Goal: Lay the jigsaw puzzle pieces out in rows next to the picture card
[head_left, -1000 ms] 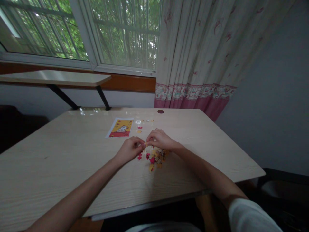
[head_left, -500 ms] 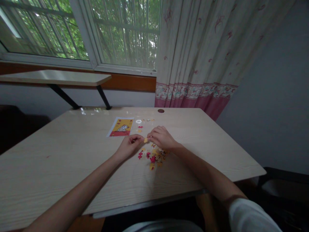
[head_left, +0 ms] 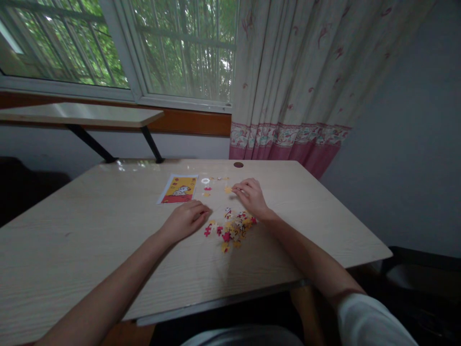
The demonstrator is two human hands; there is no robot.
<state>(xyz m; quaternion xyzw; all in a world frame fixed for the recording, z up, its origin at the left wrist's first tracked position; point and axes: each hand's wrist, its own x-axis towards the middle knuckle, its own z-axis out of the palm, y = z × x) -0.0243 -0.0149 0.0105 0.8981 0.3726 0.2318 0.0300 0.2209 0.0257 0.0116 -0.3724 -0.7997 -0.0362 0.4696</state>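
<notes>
Lying beyond and left of the puzzle pile [head_left: 235, 229] is a picture sheet [head_left: 179, 189]. Left of the pile, the left hand [head_left: 185, 220] curls loosely; whether around anything, I cannot tell. Beyond the pile, a yellow piece [head_left: 228, 190] is edge-pinched by the right hand [head_left: 252, 196]; a slack grip could drop it. No container shows.

Window [head_left: 183, 72]: pale frame [head_left: 124, 50], bars [head_left: 57, 13] and green foliage [head_left: 111, 67] beyond.
Curtain [head_left: 284, 72]: whitish, red-flowered, patterned band [head_left: 273, 136] above pink hem [head_left: 273, 153].
Shelf [head_left: 79, 114]: raised on dark legs [head_left: 150, 144], far left of bench [head_left: 306, 211].
Bench: pale woodgrain, round brown disc [head_left: 238, 165] near far edge.
Wall [head_left: 406, 144]: plain, right of curtain.
</notes>
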